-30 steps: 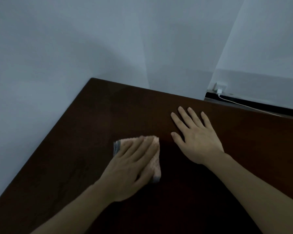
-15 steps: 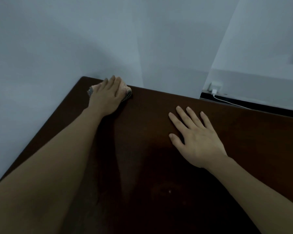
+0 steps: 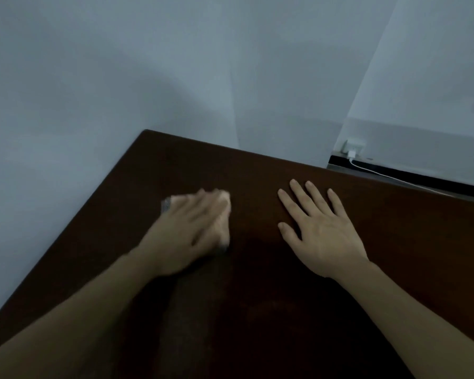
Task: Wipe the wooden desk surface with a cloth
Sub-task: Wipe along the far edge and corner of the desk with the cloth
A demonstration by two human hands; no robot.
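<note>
while left hand [image 3: 188, 232] blurs, it lies palm down on cloth [image 3: 225, 199], fingers flat and extended, pressing rather than gripping. cloth pinkish with grey edge, mostly covered, peeking out at fingertips and at left of hand; sits on dark wooden desk [image 3: 257, 310], left of centre, near right hand. right hand [image 3: 319, 231] open, fingers spread, palm flat on desk, holding nothing. white charger [image 3: 352, 153] plugged at wall beyond desk, white cable [image 3: 389, 176] trailing right.

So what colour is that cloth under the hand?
Pale pinkish folded cloth with a grey edge, blurred; head view only.
</note>
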